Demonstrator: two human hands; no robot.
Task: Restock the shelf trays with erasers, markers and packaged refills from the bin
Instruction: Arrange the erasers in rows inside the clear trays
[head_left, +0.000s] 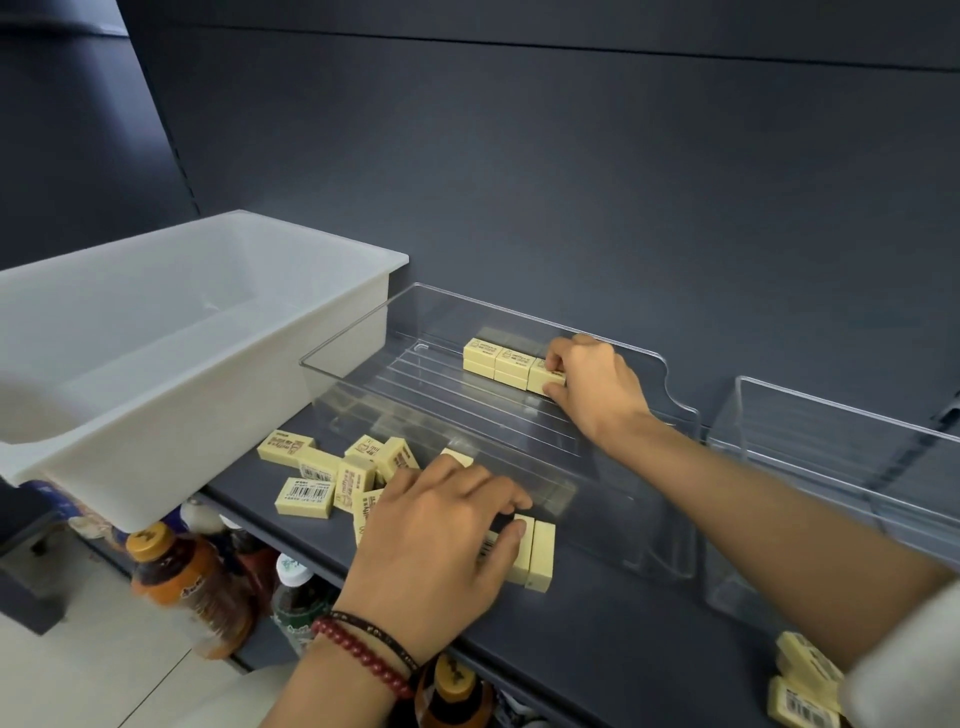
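Row of erasers (497, 357) sits at the back of the clear tray (358, 343), looks stacked two high, packed side by side. Right hand (597, 384) is inside the tray at the row's right end; grip: fingers curled down, pinching the end eraser (544, 378), which touches its neighbour. Left hand (436, 535) is on the shelf (597, 639) just in front of the tray; grip: fingers and thumb curled round a few upright erasers (537, 553) standing on edge, pressed together. Loose erasers (322, 470) lie scattered on the shelf left of that hand, some flat, some tilted against each other, a couple partly under the palm. White bin (156, 467) sits left of the tray, just beside its left wall, overhanging the shelf edge. Second clear tray (831, 447) stands right of the first, small gap between. More erasers (802, 670) are stacked at the shelf's near right corner, partly hidden by the right sleeve. Red bead bracelet (363, 660) is on the left wrist. Bottles (176, 577) stand on the level below, orange caps visible.
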